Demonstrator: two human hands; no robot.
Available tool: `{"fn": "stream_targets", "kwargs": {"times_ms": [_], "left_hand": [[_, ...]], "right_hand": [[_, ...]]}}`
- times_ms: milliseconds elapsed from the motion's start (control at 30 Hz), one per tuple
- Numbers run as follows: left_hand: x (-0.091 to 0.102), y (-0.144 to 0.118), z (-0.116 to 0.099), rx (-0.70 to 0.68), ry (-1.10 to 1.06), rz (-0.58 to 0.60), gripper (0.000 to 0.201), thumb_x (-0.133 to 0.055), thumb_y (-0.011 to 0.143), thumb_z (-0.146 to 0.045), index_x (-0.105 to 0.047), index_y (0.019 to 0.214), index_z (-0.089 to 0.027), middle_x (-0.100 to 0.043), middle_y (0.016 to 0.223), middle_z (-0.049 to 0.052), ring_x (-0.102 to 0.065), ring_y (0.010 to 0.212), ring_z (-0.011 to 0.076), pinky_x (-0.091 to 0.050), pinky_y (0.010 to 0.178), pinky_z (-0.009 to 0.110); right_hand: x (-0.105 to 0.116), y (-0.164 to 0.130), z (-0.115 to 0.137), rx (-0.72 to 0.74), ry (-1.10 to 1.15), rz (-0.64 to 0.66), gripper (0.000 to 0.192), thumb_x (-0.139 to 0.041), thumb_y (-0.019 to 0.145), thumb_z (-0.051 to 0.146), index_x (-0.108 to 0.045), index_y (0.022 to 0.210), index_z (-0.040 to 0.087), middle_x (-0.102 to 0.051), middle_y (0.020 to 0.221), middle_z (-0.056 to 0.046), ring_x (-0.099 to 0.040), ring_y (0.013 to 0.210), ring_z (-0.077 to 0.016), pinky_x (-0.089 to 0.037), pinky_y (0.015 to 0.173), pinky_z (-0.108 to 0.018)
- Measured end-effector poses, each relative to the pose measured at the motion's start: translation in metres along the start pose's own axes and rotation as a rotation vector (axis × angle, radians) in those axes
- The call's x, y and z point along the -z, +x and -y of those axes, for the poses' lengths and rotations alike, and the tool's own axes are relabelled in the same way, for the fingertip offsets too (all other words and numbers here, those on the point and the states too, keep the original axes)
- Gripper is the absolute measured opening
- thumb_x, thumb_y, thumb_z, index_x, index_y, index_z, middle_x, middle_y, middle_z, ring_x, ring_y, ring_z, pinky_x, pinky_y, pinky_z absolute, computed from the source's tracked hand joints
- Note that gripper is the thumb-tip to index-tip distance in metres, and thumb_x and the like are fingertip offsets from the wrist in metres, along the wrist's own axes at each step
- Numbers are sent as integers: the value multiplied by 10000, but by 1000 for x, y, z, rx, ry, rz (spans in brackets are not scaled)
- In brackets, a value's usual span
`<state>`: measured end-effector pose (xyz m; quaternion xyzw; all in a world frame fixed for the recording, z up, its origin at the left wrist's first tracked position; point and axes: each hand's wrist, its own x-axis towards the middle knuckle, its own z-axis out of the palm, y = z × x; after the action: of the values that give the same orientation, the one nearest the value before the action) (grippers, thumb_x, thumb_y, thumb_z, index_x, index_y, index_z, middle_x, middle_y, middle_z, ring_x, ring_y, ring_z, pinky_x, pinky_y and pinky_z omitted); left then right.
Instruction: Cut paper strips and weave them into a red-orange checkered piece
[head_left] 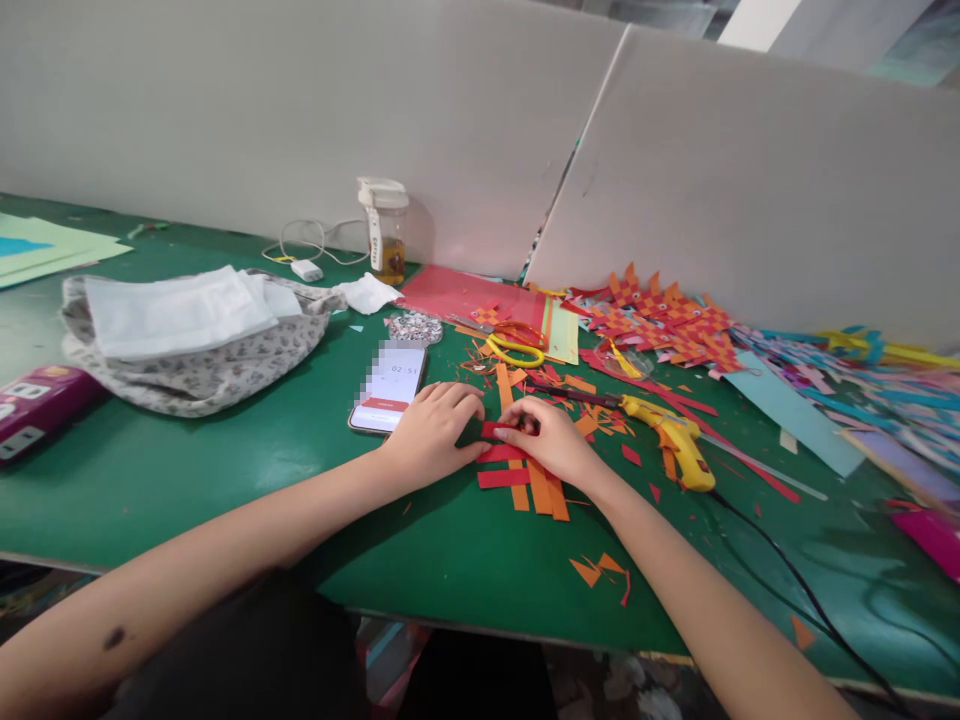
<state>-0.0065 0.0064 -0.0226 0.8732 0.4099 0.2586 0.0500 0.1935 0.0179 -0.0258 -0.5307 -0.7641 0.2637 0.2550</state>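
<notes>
Weave part done: my left hand (433,430) presses flat on the red and orange strips (525,470) at the worktop's (225,480) near centre, my right hand's (551,440) fingers pinch a red strip (501,431), further strips apparently remaining

The phone (388,390) screen reads 02:51 above a red bar; print on the jar (384,232) label is too small to read

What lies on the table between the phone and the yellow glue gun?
In the head view, both hands, left hand and right hand, lie between the phone and the glue gun, pressing on crossed red and orange paper strips.
</notes>
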Motion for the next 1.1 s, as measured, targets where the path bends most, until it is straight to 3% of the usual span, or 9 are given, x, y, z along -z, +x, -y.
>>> {"fn": "stream_targets", "kwargs": {"times_ms": [333, 533, 667, 767, 967, 1100], "left_hand": [[0, 1, 1, -7, -7, 25, 256, -610, 760, -354, -538, 952, -200, -568, 1145, 50, -498, 1086, 230, -399, 924, 412], [-1, 0, 4, -140, -16, 107, 207, -493, 855, -306, -615, 1018, -272, -571, 1166, 10, -511, 1068, 205, -406, 919, 403], [-2, 0, 5, -151, -6, 121, 213, -477, 866, -303, -641, 1001, -284, -595, 1128, 5, -530, 1039, 195, -405, 926, 404], [-2, 0, 6, -170, -15, 127, 221, -461, 875, -309, -640, 998, -267, -602, 1123, 11, -539, 1037, 190, -407, 928, 400], [-3, 0, 6, -193, -21, 146, 242, -429, 892, -294, -620, 1036, -254, -610, 1120, 22, -557, 1034, 178, -401, 948, 406], [-3, 0, 5, -191, -16, 142, 237, -435, 887, -285, -619, 1034, -255, -610, 1115, 21, -559, 1033, 182, -407, 947, 413]], "right_hand": [[5, 2, 0, -99, 165, -23, 195, -626, 723, 382, -593, 716, 189, -571, 640, 11, -464, 557, -114, -380, 556, -262], [6, 3, -2, -101, 399, -54, 271, -609, 719, 449, -521, 763, 196, -582, 748, -10, -536, 667, -132, -431, 644, -279], [10, 2, 3, -163, 474, -78, 320, -537, 756, 517, -506, 801, 202, -585, 705, -5, -536, 620, -128, -429, 602, -274], [13, -1, 7, -169, 457, -66, 297, -525, 771, 493, -518, 830, 201, -602, 679, -6, -549, 618, -134, -427, 610, -283], [19, -4, 0, -107, 326, -55, 265, -643, 643, 246, -516, 871, 205, -603, 689, 14, -553, 640, -138, -437, 651, -298], [23, -4, -7, -81, 279, -54, 283, -655, 631, 242, -509, 871, 209, -611, 705, 5, -575, 641, -144, -459, 625, -300]]}}
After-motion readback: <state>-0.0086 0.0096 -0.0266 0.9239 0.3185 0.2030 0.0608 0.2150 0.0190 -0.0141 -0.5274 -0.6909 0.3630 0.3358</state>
